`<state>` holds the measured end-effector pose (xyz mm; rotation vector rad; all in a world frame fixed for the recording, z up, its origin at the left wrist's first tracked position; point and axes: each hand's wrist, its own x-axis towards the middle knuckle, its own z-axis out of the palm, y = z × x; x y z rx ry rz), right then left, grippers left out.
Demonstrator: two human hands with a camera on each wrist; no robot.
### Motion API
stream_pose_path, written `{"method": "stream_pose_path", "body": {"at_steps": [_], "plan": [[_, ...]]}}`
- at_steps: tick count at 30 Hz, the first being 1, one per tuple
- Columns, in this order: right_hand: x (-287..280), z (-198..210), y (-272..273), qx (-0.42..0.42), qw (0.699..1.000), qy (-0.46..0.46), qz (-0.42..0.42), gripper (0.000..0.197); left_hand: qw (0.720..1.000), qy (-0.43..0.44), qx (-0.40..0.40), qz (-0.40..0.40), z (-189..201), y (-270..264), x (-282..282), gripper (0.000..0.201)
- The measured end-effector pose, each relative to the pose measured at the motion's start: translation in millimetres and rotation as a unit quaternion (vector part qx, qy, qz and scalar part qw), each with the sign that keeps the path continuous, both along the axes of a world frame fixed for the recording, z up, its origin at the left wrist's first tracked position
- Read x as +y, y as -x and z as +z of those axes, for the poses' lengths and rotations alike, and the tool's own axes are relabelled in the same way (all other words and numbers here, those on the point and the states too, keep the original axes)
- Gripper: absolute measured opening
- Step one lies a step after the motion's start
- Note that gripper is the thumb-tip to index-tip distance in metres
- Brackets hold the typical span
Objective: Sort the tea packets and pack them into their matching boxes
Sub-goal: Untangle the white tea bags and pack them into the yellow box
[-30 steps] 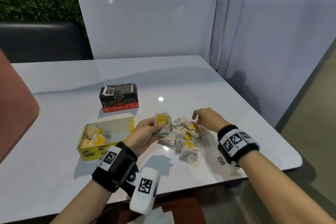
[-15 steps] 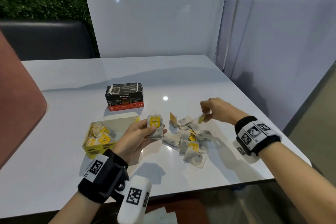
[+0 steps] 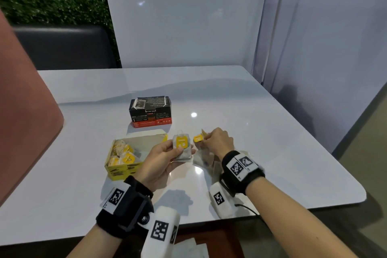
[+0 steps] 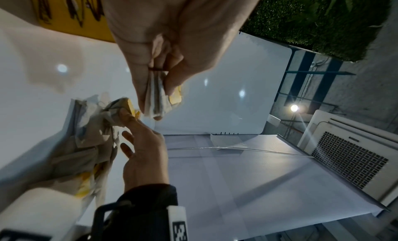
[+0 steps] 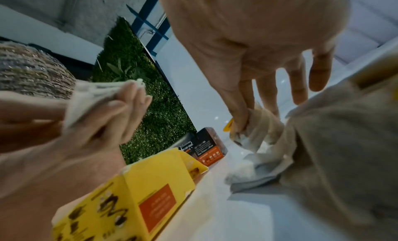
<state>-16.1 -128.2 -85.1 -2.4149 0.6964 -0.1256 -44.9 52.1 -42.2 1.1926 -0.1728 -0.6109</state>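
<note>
My left hand (image 3: pixel 177 152) grips a small stack of paper tea bags with a yellow tag (image 3: pixel 181 145) above the table, just right of the open yellow box (image 3: pixel 117 174). Several yellow-tagged bags (image 3: pixel 123 154) lie in that box. My right hand (image 3: pixel 204 140) pinches another yellow-tagged tea bag (image 3: pixel 198 138) between thumb and forefinger, close beside the left hand's stack. In the right wrist view this bag (image 5: pixel 254 130) hangs under the thumb. The loose pile of tea bags (image 3: pixel 204 160) lies under the right wrist. A closed black and red box (image 3: pixel 150 114) stands behind.
The white table (image 3: pixel 272 142) ends in a rounded front edge near my forearms. A red-brown chair back (image 3: pixel 27 121) stands at the left. White wall panels (image 3: pixel 188 27) rise behind the table and a dark bench (image 3: pixel 62 48) sits at the back left.
My right hand has lifted a yellow-tagged tea bag off the pile and carried it left, close to the stack in my left hand. The left hand keeps its hold.
</note>
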Motion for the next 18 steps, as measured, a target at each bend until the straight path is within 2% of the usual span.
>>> {"method": "stream_pose_path", "body": {"at_steps": [3, 6, 8, 9, 11, 12, 14, 18], "plan": [[-1, 17, 5, -0.044, 0.999, 0.005, 0.008, 0.028, 1.000, 0.003, 0.004, -0.004, 0, 2, 1, 0.024], [-5, 45, 25, -0.125, 0.989, -0.053, 0.054, 0.027, 1.000, 0.012, 0.007, 0.002, 0, 1, 1, 0.024], [-6, 65, 41, -0.164, 0.973, -0.116, 0.112, 0.020, 1.000, 0.023, 0.015, 0.012, -1, 0, -1, 0.022], [-7, 74, 49, -0.171, 0.959, -0.181, 0.138, 0.015, 0.999, 0.027, 0.021, 0.013, -2, 0, -3, 0.021], [-6, 89, 64, -0.149, 0.919, -0.317, 0.181, 0.006, 0.999, 0.039, 0.032, 0.010, -3, 3, -10, 0.020], [-4, 93, 69, -0.128, 0.906, -0.350, 0.199, 0.006, 0.998, 0.044, 0.036, 0.004, -4, 6, -13, 0.021], [-1, 94, 75, -0.086, 0.904, -0.354, 0.225, 0.007, 0.998, 0.047, 0.042, -0.019, -2, 12, -21, 0.025], [1, 80, 72, -0.039, 0.925, -0.297, 0.235, 0.007, 0.993, 0.067, 0.071, -0.062, 0, 20, -27, 0.028]]}}
